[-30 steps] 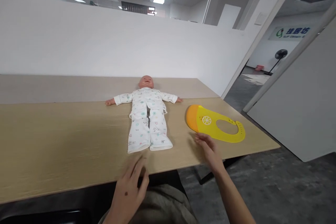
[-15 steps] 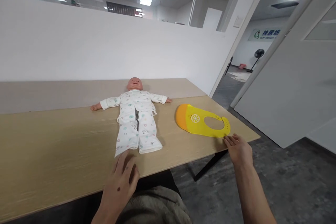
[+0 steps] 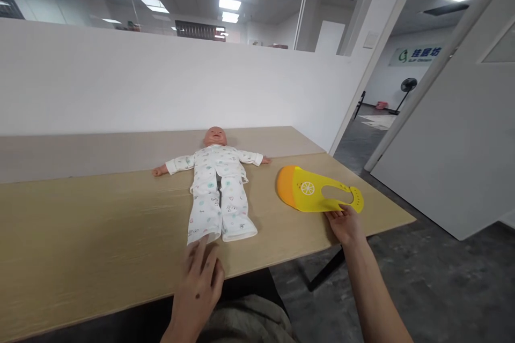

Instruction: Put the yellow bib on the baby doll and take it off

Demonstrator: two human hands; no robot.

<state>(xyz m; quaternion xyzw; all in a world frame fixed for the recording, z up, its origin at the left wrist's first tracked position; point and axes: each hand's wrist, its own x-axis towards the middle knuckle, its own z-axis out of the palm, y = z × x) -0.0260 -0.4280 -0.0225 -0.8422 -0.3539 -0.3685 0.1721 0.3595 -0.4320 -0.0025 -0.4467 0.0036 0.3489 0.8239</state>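
A baby doll point(image 3: 215, 158) in white printed pyjamas lies on its back on the table, arms spread and head toward the wall. My left hand point(image 3: 199, 281) is open at the table's front edge, fingers apart, its fingertips at the hem of one trouser leg. To the right of the doll lies a yellow baby bib point(image 3: 311, 202) with an orange pocket end and a white citrus-slice print. My right hand point(image 3: 346, 223) pinches the bib's near edge beside the neck opening, thumb on top and the other fingers partly hidden underneath.
The wooden table point(image 3: 100, 225) runs along a white wall point(image 3: 161, 80) with glass above. A dark table leg point(image 3: 328, 270) shows below the front edge. On the right stands a grey door point(image 3: 442, 155), with a black fan point(image 3: 408, 86) beyond the doorway.
My right hand has moved left from the bib's strap end and taken hold of its near edge. My left hand stays by the trouser hem. The camera view has shifted slightly.
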